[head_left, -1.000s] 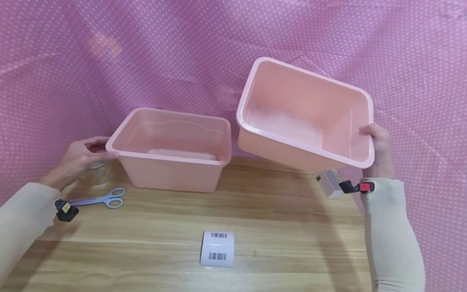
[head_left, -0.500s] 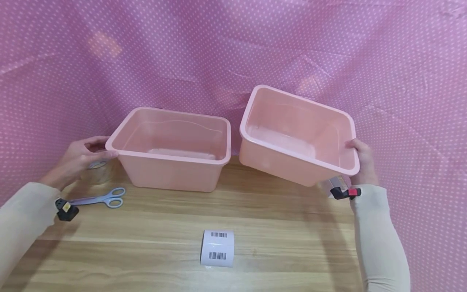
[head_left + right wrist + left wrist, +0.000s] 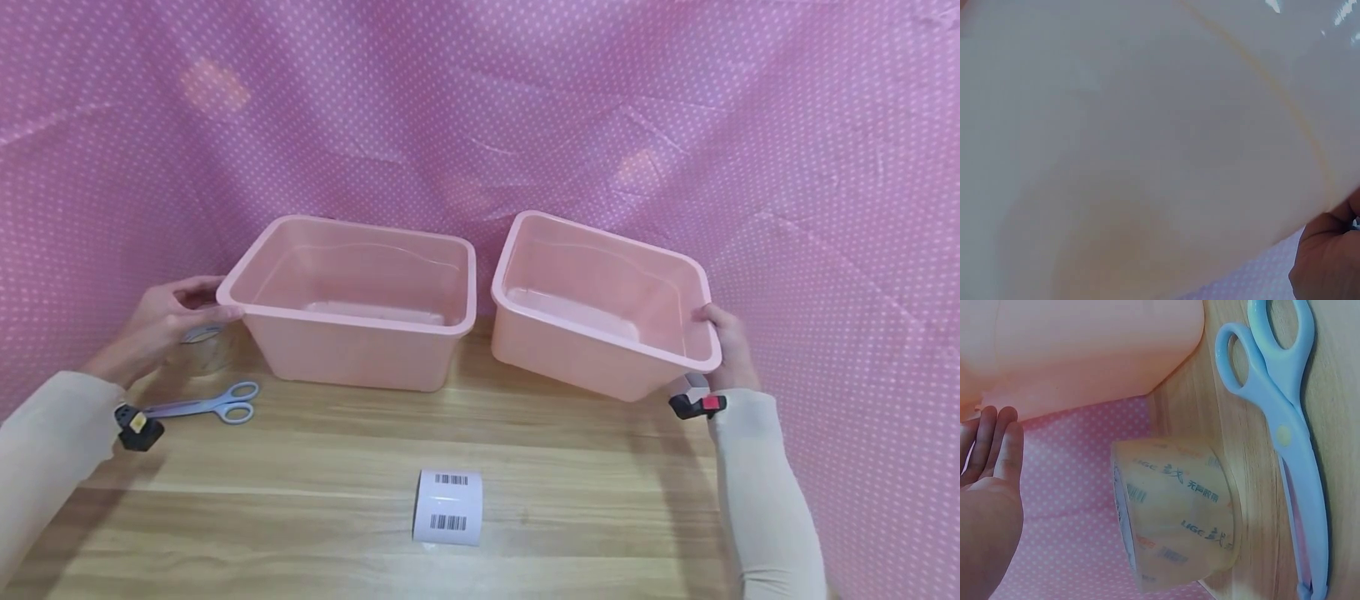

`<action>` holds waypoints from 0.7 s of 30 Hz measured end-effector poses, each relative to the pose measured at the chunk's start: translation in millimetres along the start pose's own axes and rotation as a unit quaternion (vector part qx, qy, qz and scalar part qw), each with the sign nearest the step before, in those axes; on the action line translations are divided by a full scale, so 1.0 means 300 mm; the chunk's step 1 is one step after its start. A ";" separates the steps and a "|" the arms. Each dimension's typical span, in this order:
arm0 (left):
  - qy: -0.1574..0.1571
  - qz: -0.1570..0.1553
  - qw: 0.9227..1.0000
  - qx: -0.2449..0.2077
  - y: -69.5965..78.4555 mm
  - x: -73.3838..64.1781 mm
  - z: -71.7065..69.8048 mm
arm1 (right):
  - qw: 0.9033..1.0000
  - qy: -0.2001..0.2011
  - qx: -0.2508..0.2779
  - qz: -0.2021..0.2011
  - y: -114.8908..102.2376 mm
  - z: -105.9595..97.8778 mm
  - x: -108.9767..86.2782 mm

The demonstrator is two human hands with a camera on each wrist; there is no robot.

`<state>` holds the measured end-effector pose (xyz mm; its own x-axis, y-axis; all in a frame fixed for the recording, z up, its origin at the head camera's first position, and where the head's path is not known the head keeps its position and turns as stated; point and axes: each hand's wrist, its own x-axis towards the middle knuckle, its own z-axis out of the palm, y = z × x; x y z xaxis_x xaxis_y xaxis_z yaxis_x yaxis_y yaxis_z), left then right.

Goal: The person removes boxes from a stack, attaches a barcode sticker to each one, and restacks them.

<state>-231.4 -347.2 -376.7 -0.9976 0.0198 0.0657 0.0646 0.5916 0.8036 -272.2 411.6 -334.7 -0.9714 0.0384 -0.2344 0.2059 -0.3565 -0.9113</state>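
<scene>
Two pink plastic bins show in the head view. The left bin (image 3: pixel 352 350) stands upright on the wooden table, and my left hand (image 3: pixel 168 321) holds its left end by the rim, thumb on the near side. In the left wrist view, the fingers (image 3: pixel 997 440) reach the bin's wall. My right hand (image 3: pixel 731 346) grips the right bin (image 3: pixel 570 350) at its right end, thumb over the rim inside. That bin is tilted, its right end lower and nearer to me. Its wall fills most of the right wrist view, with the hand (image 3: pixel 1329 256) at the lower right corner.
Blue scissors (image 3: pixel 217 406) lie on the table at the left. Behind them a roll of clear tape (image 3: pixel 206 354) stands beside the left bin. A roll of barcode labels (image 3: pixel 448 507) sits front centre. Pink dotted cloth (image 3: pixel 480 125) hangs behind the bins.
My right hand has lowered the right bin toward the table and shifted it a little left. The left hand and left bin have barely moved.
</scene>
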 end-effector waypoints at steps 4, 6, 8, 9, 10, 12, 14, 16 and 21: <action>0.005 0.006 1.000 -0.002 -0.001 0.001 0.001 | 1.000 0.005 -0.020 0.016 0.020 -0.011 0.013; 0.012 0.016 1.000 -0.009 -0.002 0.005 0.000 | 0.999 0.006 -0.028 0.026 0.027 -0.010 0.023; 0.018 0.026 0.999 -0.018 -0.003 0.007 -0.002 | 0.999 0.001 -0.038 0.035 0.031 -0.005 0.039; 0.020 0.029 0.999 -0.021 -0.005 0.010 -0.003 | 0.998 0.000 -0.041 0.040 0.033 -0.002 0.046; 0.022 0.031 0.999 -0.023 -0.008 0.014 -0.003 | 0.998 -0.001 -0.046 0.043 0.035 0.000 0.053; 0.024 0.037 0.998 -0.034 -0.013 0.019 -0.002 | 0.996 -0.001 -0.068 0.051 0.037 0.003 0.062; 0.025 0.039 0.998 -0.039 -0.019 0.024 0.002 | 0.995 -0.003 -0.081 0.054 0.038 0.000 0.067; 0.027 0.042 0.998 -0.044 -0.022 0.028 0.006 | 0.993 -0.012 -0.102 0.052 0.037 -0.001 0.071; 0.024 0.042 0.998 -0.036 -0.020 0.039 0.013 | 0.979 -0.017 -0.200 0.026 0.027 0.003 0.085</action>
<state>-243.5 -347.5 -383.1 -0.9865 0.0266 0.1614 0.1508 0.5303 0.8343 -295.5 408.8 -347.8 -0.9605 -0.0040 -0.2783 0.2780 0.0373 -0.9599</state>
